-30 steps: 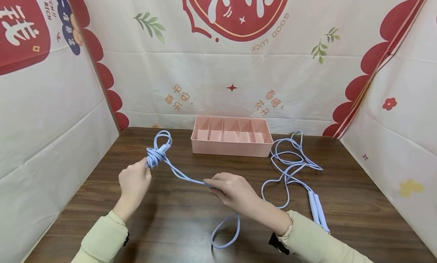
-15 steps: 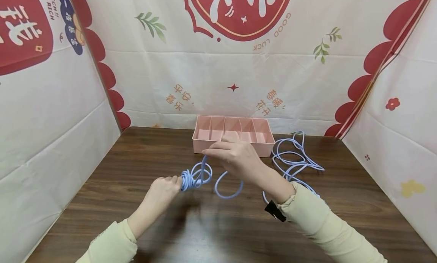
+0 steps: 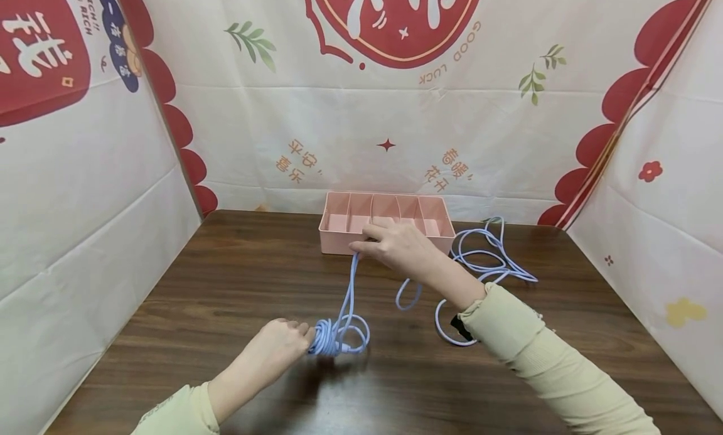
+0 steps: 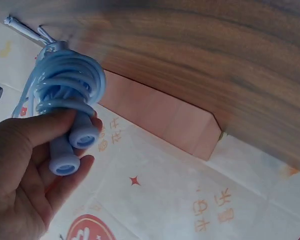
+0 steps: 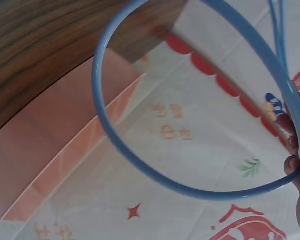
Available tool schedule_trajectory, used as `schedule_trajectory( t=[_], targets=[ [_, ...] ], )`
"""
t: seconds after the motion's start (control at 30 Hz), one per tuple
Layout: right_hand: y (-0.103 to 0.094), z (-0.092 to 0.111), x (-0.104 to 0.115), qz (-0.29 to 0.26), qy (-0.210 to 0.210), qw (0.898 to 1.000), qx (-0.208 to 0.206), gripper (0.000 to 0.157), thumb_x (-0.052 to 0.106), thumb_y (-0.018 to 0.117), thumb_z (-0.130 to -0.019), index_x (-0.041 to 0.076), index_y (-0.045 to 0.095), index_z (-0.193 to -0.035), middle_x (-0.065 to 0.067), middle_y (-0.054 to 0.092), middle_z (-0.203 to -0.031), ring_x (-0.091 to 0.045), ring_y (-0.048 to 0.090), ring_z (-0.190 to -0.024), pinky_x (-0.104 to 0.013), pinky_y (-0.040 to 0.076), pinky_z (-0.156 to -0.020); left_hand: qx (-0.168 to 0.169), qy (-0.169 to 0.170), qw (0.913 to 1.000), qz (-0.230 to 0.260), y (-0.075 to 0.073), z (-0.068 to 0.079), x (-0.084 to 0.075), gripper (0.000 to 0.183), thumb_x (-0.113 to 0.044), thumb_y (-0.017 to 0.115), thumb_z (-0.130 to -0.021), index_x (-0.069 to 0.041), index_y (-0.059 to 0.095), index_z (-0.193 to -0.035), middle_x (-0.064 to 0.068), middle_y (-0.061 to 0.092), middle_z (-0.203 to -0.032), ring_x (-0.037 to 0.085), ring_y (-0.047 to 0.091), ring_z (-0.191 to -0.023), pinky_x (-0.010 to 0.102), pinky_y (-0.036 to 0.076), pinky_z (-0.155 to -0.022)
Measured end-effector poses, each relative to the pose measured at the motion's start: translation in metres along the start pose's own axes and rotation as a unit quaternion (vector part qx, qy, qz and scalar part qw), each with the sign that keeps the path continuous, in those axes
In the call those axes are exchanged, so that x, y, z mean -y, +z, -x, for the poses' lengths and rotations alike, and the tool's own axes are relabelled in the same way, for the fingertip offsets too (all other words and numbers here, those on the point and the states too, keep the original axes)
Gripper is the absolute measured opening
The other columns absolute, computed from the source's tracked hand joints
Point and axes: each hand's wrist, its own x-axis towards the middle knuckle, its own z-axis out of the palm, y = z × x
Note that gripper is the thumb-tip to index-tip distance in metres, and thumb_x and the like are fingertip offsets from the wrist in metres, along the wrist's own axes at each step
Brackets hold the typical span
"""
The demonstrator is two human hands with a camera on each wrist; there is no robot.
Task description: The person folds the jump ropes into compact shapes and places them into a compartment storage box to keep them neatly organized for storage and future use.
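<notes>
My left hand (image 3: 277, 347) grips a light blue jump rope (image 3: 324, 338) by its two handles. In the left wrist view the handle ends (image 4: 64, 162) stick out between thumb and fingers, and several turns of cord (image 4: 72, 82) wrap round the handles above. My right hand (image 3: 403, 250), raised in front of the pink box, pinches the doubled free cord (image 3: 351, 284), which runs up from the bundle. Beyond that pinch the cord hangs in a loop (image 5: 102, 110), large in the right wrist view. A small loop stands out from the bundle's right side in the head view.
A pink box (image 3: 337, 241) with several compartments stands at the back of the brown wooden table (image 3: 226, 272). Right of it lies a second light blue jump rope (image 3: 511, 268), loosely coiled, partly hidden by my right arm. Printed cloth walls (image 3: 282, 121) enclose the table's back and sides.
My left hand has moved right and down with the wound bundle, turning it sideways. My right hand has risen towards the box, so the cord between the hands now runs steeply upward.
</notes>
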Motion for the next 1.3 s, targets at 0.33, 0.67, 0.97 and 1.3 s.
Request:
schedule_trajectory(
  t=[0.33,0.67,0.97,1.3],
  targets=[
    [0.024,0.017,-0.01,-0.005,0.02,1.0,0.005,0.018,0.025,0.069,-0.075,0.018,0.068,-0.091,0.001,0.048,-0.073,-0.014,0.045,-0.064,-0.023,0.038,-0.046,0.013,-0.003,0.974,0.226,0.006,0.001,0.004,0.031,0.005,0.061,-0.06,-0.02,0.042,-0.06,-0.014,0.042,-0.05,0.001,0.027,-0.045,0.021,0.026,-0.037],
    [0.055,0.03,-0.019,-0.031,0.075,0.996,-0.049,0.015,0.024,0.07,-0.073,0.018,0.068,-0.087,0.001,0.048,-0.07,-0.01,0.039,-0.055,-0.023,0.033,-0.046,-0.059,0.01,0.9553,0.29,0.013,0.001,0.008,0.025,0.004,0.063,-0.064,-0.019,0.055,-0.073,-0.015,0.054,-0.06,-0.004,0.037,-0.049,0.017,0.033,-0.042],
    [0.082,0.034,-0.011,-0.107,0.121,0.982,-0.096,0.023,0.017,0.073,-0.068,0.013,0.072,-0.09,0.002,0.054,-0.072,-0.01,0.045,-0.059,-0.02,0.038,-0.052,-0.024,0.01,0.9414,0.336,0.009,-0.002,0.001,0.024,0.005,0.061,-0.065,-0.015,0.057,-0.077,-0.014,0.051,-0.061,-0.005,0.035,-0.053,0.014,0.032,-0.044],
    [0.086,0.018,-0.004,-0.144,0.143,0.975,-0.089,0.021,0.012,0.072,-0.072,0.01,0.072,-0.093,0.002,0.057,-0.072,-0.008,0.049,-0.058,-0.021,0.041,-0.054,0.041,-0.008,0.9127,0.407,0.002,-0.002,0.001,0.024,0.002,0.064,-0.069,-0.02,0.056,-0.076,-0.017,0.048,-0.061,-0.008,0.036,-0.055,0.01,0.034,-0.049]
  ],
)
